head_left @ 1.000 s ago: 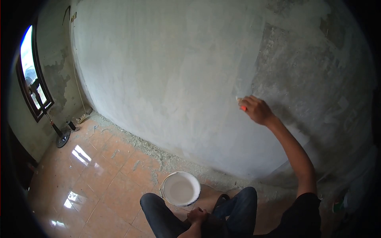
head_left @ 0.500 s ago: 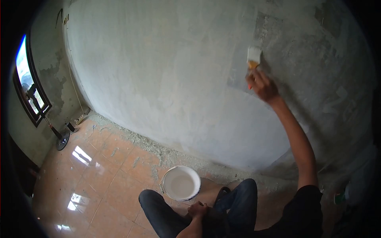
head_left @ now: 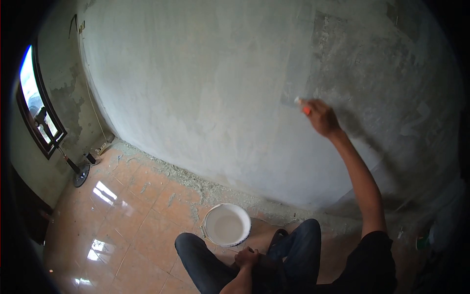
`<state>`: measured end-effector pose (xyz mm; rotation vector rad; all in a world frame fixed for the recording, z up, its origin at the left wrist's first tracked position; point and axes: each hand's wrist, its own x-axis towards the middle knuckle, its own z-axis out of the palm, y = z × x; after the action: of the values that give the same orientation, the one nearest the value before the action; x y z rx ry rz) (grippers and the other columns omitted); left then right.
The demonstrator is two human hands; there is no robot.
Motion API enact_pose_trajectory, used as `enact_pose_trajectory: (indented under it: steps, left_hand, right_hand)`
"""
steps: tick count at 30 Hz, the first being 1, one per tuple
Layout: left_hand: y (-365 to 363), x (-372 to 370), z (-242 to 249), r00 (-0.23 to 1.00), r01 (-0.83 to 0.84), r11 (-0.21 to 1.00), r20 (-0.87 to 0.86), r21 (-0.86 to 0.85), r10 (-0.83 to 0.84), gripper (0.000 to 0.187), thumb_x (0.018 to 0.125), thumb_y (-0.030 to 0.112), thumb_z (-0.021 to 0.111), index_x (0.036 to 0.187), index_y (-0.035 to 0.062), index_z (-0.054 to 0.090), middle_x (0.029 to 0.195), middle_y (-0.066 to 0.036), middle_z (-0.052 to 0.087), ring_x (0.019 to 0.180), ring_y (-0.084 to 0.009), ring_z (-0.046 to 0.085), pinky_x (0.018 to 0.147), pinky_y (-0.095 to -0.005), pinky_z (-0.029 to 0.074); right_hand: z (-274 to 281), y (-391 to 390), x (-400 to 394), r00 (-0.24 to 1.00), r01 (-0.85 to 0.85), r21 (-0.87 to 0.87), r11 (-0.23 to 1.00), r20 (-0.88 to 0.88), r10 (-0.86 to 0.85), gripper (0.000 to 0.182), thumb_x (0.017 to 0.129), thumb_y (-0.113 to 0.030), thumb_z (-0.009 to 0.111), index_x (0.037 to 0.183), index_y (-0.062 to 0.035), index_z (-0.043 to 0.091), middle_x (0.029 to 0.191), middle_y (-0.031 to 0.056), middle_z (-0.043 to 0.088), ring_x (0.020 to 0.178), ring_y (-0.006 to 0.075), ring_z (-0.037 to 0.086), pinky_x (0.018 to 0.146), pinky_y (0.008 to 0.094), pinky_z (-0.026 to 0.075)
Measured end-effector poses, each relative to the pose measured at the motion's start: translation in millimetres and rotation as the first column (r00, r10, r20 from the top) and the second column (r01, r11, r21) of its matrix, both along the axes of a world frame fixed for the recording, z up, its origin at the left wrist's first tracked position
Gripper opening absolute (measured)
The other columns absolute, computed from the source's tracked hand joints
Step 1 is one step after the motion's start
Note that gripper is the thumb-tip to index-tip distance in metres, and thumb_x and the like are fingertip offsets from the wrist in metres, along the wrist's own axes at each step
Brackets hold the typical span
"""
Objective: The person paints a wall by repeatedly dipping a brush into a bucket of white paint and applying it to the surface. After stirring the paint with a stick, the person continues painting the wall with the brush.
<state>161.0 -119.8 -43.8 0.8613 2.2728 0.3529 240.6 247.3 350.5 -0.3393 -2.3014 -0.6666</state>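
Note:
My right hand (head_left: 320, 117) is raised to the plastered wall (head_left: 196, 98), closed around a paintbrush (head_left: 307, 110) with an orange handle. Only the handle end and a small pale part of the brush show past the fingers; most of its head is hidden. A darker grey patch of wall lies just behind and above the hand. Low between my knees, my left hand (head_left: 246, 257) rests with its fingers curled; whether anything is inside them I cannot see. Just beyond it on the floor stands a white bucket (head_left: 208, 218) holding a whitish liquid.
Scraped debris (head_left: 181, 177) lies along the foot of the wall. Shiny orange tiles (head_left: 142, 240) cover the floor. At the left, a stand with a round black base (head_left: 81, 175) is near the window (head_left: 33, 83). A green can (head_left: 422, 242) sits at the far right.
My right hand has tilted and turned the paintbrush, bringing its head down and to the left. The view has shifted slightly. My left hand stays at my lap.

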Motion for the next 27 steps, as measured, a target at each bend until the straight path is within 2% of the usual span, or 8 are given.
enact_pose_trajectory:
  steps: [4,6,8,10,14,21,24,27]
  left_hand:
    - [3.0,1.2,0.3,1.000,-0.014,1.000,-0.004,-0.006,0.013,0.035,0.072,0.041,0.054,0.087,0.0132,0.069,0.091,-0.015,0.067,0.092,-0.0303,0.063,0.085,-0.0400,0.043]
    - [0.9,1.6,-1.8,1.000,-0.013,1.000,-0.008,-0.014,0.013,0.035,0.072,0.041,0.054,0.087,0.0132,0.069,0.090,-0.015,0.067,0.092,-0.0305,0.063,0.085,-0.0401,0.043]
    - [0.8,1.9,-3.0,1.000,-0.009,1.000,0.001,0.008,0.009,0.035,0.072,0.042,0.055,0.086,0.0139,0.069,0.090,-0.015,0.067,0.091,-0.0309,0.063,0.086,-0.0400,0.043]
    - [0.9,2.7,-2.0,1.000,-0.011,1.000,-0.003,0.014,0.011,0.034,0.072,0.042,0.055,0.086,0.0142,0.069,0.090,-0.015,0.067,0.091,-0.0311,0.063,0.086,-0.0400,0.043]
    - [1.5,3.6,-6.5,0.999,-0.026,1.000,-0.021,0.003,0.026,0.033,0.072,0.042,0.055,0.086,0.0145,0.069,0.090,-0.015,0.067,0.090,-0.0315,0.063,0.088,-0.0403,0.043]
    - [3.1,0.2,5.1,0.999,-0.013,1.000,0.033,-0.009,0.013,0.033,0.072,0.042,0.055,0.087,0.0151,0.069,0.093,-0.015,0.067,0.093,-0.0329,0.062,0.087,-0.0406,0.044]
    - [1.8,-0.1,-0.7,1.000,-0.024,1.000,0.006,-0.014,0.024,0.034,0.073,0.042,0.055,0.088,0.0155,0.069,0.093,-0.015,0.067,0.093,-0.0329,0.062,0.086,-0.0410,0.044]
    - [1.2,1.5,-0.7,1.000,-0.021,1.000,0.004,-0.014,0.021,0.034,0.073,0.042,0.054,0.089,0.0153,0.069,0.093,-0.015,0.067,0.093,-0.0321,0.062,0.086,-0.0411,0.044]
  right_hand:
    - [70.1,-0.1,-2.8,0.990,0.025,0.236,0.972,-0.138,0.008,0.019,0.084,-0.009,0.061,0.101,-0.0045,0.055,0.095,0.0108,0.062,0.083,0.0266,0.062,0.068,0.0355,0.052]
    - [91.3,-6.7,-6.3,0.984,0.001,0.289,0.957,-0.169,0.050,0.018,0.083,-0.007,0.061,0.099,-0.0048,0.055,0.095,0.0103,0.062,0.083,0.0253,0.062,0.067,0.0338,0.052]
    - [91.3,-7.9,-5.0,0.976,-0.018,0.350,0.936,-0.196,0.092,0.016,0.082,-0.005,0.061,0.097,-0.0050,0.056,0.094,0.0099,0.062,0.082,0.0240,0.062,0.067,0.0321,0.053]
    - [82.2,-10.1,-3.3,0.987,0.094,0.581,0.808,-0.159,-0.001,0.014,0.079,-0.002,0.062,0.092,-0.0048,0.057,0.096,0.0089,0.062,0.082,0.0212,0.062,0.066,0.0282,0.054]
    - [30.0,2.1,6.3,0.991,0.120,0.509,0.853,-0.011,-0.133,0.014,0.077,0.000,0.062,0.089,-0.0038,0.057,0.096,0.0104,0.061,0.082,0.0197,0.062,0.064,0.0257,0.056]
    - [-69.9,-14.3,5.1,0.989,0.039,0.158,0.987,0.137,-0.061,0.011,0.077,-0.004,0.061,0.087,-0.0055,0.057,0.087,0.0084,0.059,0.083,0.0200,0.062,0.064,0.0276,0.056]
    - [-73.7,-31.4,9.7,0.997,0.005,0.004,1.000,0.082,-0.006,0.014,0.075,-0.001,0.062,0.086,-0.0068,0.056,0.088,0.0066,0.059,0.084,0.0223,0.061,0.066,0.0293,0.055]
    - [-49.8,-30.2,20.0,1.000,0.009,-0.021,1.000,0.006,-0.008,0.015,0.075,0.000,0.062,0.088,-0.0072,0.056,0.089,0.0063,0.060,0.084,0.0238,0.061,0.068,0.0330,0.055]
